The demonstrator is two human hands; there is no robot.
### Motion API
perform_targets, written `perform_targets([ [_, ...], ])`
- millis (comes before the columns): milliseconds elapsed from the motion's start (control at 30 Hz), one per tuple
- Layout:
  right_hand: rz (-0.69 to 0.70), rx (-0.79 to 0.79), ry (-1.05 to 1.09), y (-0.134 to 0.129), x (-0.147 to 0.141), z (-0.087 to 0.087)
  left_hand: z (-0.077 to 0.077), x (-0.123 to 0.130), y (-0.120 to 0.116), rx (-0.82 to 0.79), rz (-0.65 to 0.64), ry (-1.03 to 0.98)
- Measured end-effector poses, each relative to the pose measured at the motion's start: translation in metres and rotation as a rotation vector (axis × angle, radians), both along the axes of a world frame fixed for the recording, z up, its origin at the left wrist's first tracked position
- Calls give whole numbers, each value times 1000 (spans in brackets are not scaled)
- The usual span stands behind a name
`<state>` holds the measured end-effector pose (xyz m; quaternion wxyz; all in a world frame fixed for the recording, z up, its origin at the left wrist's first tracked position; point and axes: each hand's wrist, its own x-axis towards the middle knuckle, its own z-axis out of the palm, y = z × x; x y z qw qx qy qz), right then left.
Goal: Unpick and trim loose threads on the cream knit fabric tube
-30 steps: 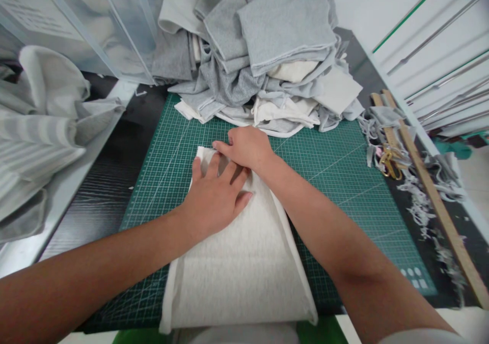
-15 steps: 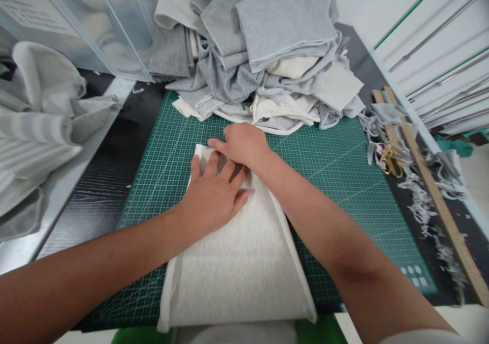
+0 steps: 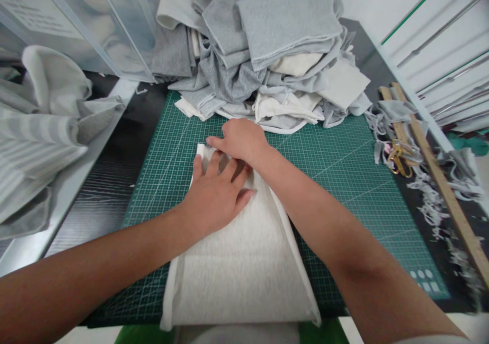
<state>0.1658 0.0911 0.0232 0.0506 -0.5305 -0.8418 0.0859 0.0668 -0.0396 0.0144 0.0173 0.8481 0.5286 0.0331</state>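
Observation:
A long folded piece of cream knit fabric (image 3: 244, 283) lies lengthwise on a green cutting mat (image 3: 328, 155), its near end at the mat's front edge. My left hand (image 3: 217, 196) rests flat on the far part of the fabric, open, fingers spread. Just beyond it, my right hand (image 3: 244, 140) is closed at the fabric's far end, with a fingertip pointing left along that edge. Its other fingers are curled out of sight, and what they hold, if anything, is hidden. My right forearm crosses above the fabric's right side.
A heap of grey and cream fabric pieces (image 3: 282, 33) covers the back of the mat. Striped cloth (image 3: 34, 140) lies at left, near a translucent plastic bin (image 3: 110, 23). On the right are gold-handled scissors (image 3: 399, 161), fabric scraps (image 3: 428, 201) and a wooden strip (image 3: 446, 191).
The view has shifted slightly, so the surroundings sit a little farther right. Both hands keep nearly the same place on the fabric.

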Motion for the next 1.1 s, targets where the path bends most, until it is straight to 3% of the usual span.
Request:
perform_targets([
  [1100, 12, -4, 26, -1, 3, 1, 0, -1, 0, 30, -17, -10],
])
